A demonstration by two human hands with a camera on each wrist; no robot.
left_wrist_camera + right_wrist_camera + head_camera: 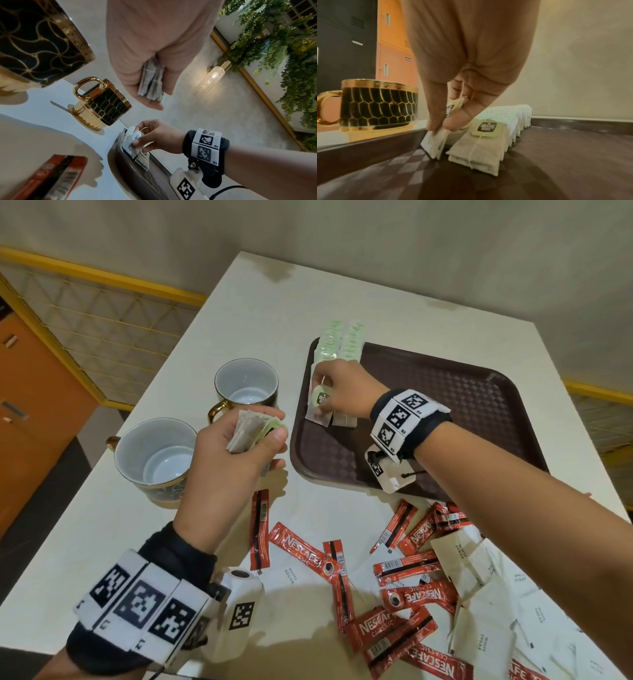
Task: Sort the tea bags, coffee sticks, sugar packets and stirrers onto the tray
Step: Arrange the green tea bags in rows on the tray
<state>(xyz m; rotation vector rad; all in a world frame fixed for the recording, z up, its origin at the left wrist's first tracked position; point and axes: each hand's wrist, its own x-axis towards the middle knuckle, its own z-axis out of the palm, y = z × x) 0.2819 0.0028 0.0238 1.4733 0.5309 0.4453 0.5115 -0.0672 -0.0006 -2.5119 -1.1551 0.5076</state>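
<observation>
Tray (479,392): dark brown plastic, embossed checker texture, dull sheen.
Tea bags (476,148) at frame centre: matt, fibrous filter paper, thin string, printed paper tags.
Coffee sticks (301,549) at lower centre: glossy red foil-like film, crinkled.
Sugar packets (486,628) at lower right: matt white paper.
Mugs (246,385) at left: glazed ceramic, shiny gold rim and handle.
Table (308,299): smooth, pale, satin.

Black wristbands (411,422) with white square-code tags, white wrist cameras (236,614)
</observation>
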